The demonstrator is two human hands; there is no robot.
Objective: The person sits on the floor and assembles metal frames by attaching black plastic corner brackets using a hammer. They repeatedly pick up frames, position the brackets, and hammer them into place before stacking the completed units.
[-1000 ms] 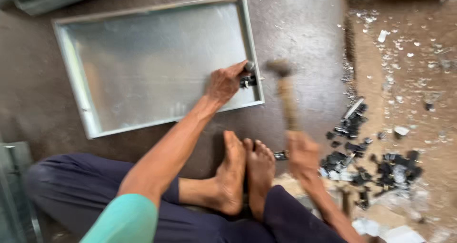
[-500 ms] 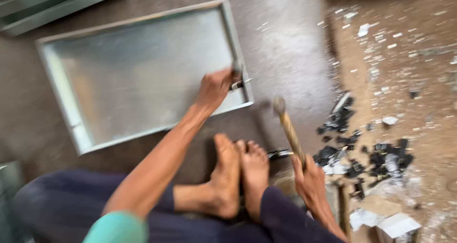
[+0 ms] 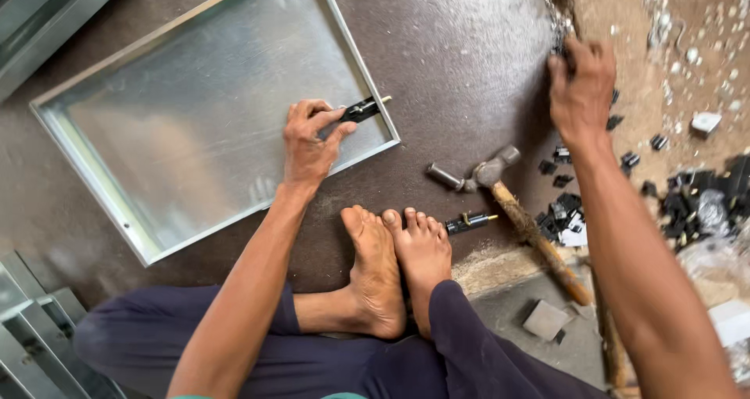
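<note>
Looking down from my head at the floor where I sit, my bare feet (image 3: 398, 266) are pressed together in front of me on a dark brown floor (image 3: 469, 63).

My left hand (image 3: 308, 145) rests on the near right corner of a shallow, rectangular sheet-metal tray (image 3: 195, 125) that lies flat on the floor. Thumb and fingers pinch a small black pin-like piece (image 3: 364, 108) with a pale tip, holding it against the tray's raised rim at that corner.

My right hand (image 3: 582, 86) is stretched out well to the right, at the edge where the dark floor meets a sandy, dusty surface (image 3: 687, 24). Its fingers are curled downward over small black bits there; I cannot tell whether they grip anything.

Between my hands a hammer (image 3: 516, 211) with a wooden handle lies on the floor, untouched, its metal head pointing toward the tray. Just beside my right toes lies a second black pin-like piece (image 3: 469, 222). A scatter of small black parts (image 3: 703, 200) is spread to the right, near the hammer's handle. Folded metal sheets (image 3: 31, 329) sit at the lower left edge of the view.
</note>
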